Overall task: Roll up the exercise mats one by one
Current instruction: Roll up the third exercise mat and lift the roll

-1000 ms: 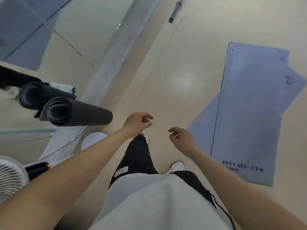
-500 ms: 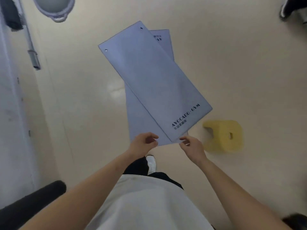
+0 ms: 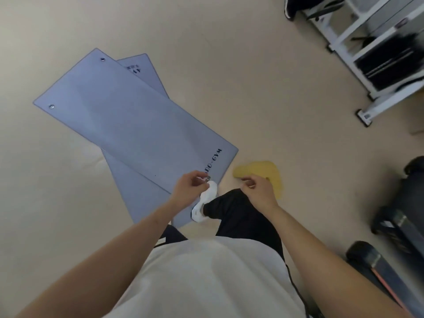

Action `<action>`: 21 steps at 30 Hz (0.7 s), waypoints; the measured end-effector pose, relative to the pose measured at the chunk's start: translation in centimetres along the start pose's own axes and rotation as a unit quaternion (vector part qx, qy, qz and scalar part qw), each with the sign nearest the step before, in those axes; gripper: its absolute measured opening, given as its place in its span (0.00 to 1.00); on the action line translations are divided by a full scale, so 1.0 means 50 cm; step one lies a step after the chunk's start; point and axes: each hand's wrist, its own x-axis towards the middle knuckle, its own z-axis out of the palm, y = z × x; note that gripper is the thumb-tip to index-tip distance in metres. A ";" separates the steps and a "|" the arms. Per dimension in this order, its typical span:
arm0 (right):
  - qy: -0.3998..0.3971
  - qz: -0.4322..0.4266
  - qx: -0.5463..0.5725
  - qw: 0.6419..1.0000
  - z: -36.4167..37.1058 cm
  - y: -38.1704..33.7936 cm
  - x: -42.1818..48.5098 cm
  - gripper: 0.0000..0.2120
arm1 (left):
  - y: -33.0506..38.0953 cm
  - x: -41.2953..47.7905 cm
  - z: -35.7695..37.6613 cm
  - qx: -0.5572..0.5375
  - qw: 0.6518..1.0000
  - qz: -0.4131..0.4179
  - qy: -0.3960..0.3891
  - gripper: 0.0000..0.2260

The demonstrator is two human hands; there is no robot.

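A: Item one, going from the left?

B: Upper mat [image 3: 128, 125], grey-blue, flat on the floor [image 3: 263, 76], unrolled. Long axis runs from its eyelet end, far and left, to its printed end, near and right, at the white shoe [image 3: 205, 204]. It lies crosswise over item two.

A: Item two?

B: Lower mat [image 3: 146, 72], same colour, also flat; one end shows beyond the upper mat, the other beside the shoe. Count: two mats, neither rolled.

A: The hands?

B: Left hand [image 3: 189, 188], fingers loosely curled, empty, above the upper mat's printed end; I cannot tell whether it touches. Right hand [image 3: 258, 191], likewise half-closed, empty, off the mat's right edge, over a black trouser leg [image 3: 241, 214].

A: Which grip is nearer?

B: The left. The mat stretches away from it, forward and left, so a roll would likely start at this printed end.

A: Remainder?

B: One yellow foam block [image 3: 263, 171], just right of the printed end. One white rack [image 3: 371, 65], far right.
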 end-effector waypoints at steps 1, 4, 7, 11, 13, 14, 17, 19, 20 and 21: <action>0.000 -0.004 0.006 1.000 -0.020 -0.015 0.033 0.09 | 0.021 0.029 0.000 0.002 1.000 -0.004 0.010 0.11; 0.004 -0.030 0.017 0.999 -0.081 -0.044 0.148 0.09 | 0.070 0.121 0.008 -0.023 0.999 -0.011 0.041 0.10; -0.017 -0.062 0.006 0.998 -0.143 -0.058 0.302 0.09 | 0.107 0.233 0.026 -0.046 0.995 -0.022 0.081 0.11; -0.069 -0.119 -0.042 0.990 -0.205 -0.073 0.580 0.12 | 0.150 0.419 0.070 -0.065 0.984 -0.044 0.161 0.13; -0.118 -0.151 -0.068 0.979 -0.226 -0.085 0.723 0.14 | 0.165 0.525 0.105 -0.078 0.973 -0.075 0.204 0.13; -0.153 -0.165 -0.085 0.971 -0.234 -0.088 0.783 0.16 | 0.169 0.569 0.127 -0.080 0.966 -0.097 0.224 0.14; -0.249 -0.194 -0.143 0.938 -0.262 -0.081 0.909 0.20 | 0.184 0.668 0.202 -0.077 0.955 -0.169 0.231 0.16; -0.296 -0.202 -0.168 0.918 -0.273 -0.070 0.962 0.20 | 0.188 0.710 0.252 -0.098 0.944 -0.195 0.248 0.15; -0.314 -0.205 -0.178 0.910 -0.272 -0.062 0.985 0.19 | 0.187 0.727 0.275 -0.105 0.938 -0.200 0.265 0.15; -0.332 -0.209 -0.192 0.900 -0.266 -0.052 1.008 0.18 | 0.183 0.743 0.296 -0.108 0.932 -0.204 0.279 0.14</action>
